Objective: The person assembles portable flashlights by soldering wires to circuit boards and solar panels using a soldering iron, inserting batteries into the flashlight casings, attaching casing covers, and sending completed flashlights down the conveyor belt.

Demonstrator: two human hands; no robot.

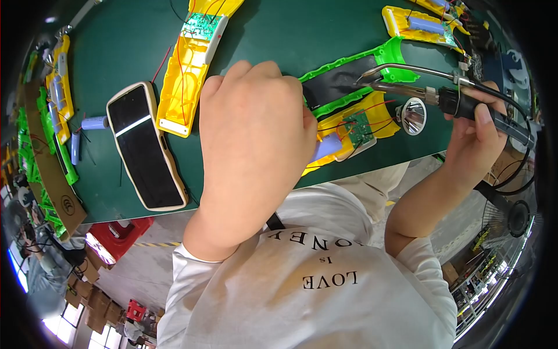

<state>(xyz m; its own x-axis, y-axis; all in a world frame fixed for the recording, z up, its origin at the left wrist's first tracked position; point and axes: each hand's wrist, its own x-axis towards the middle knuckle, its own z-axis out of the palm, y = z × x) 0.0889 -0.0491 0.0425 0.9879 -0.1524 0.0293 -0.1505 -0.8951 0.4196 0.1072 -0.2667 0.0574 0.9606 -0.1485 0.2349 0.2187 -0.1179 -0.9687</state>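
Observation:
My right hand [479, 131] grips a soldering iron [459, 103] by its black handle. A curved metal tube [418, 68] is fixed along the iron, and both tips point left over a green plastic casing [343, 78] with a black inner surface. My left hand [258, 122] is closed in a fist beside the casing's left end, back of the hand up; whatever its fingers hold is hidden. Below the green casing lies a yellow casing [381, 116] with a circuit board [358, 128], a blue-violet battery [327, 146] and thin wires. A shiny round reflector [413, 116] sits at its right end.
Left of my fist lie another yellow casing [180, 87] with a board and a phone [145, 151]. More yellow casings [421, 26] are at the back right. A cardboard box [55, 168] with green parts stands at the left edge. Loose batteries [94, 123] lie nearby.

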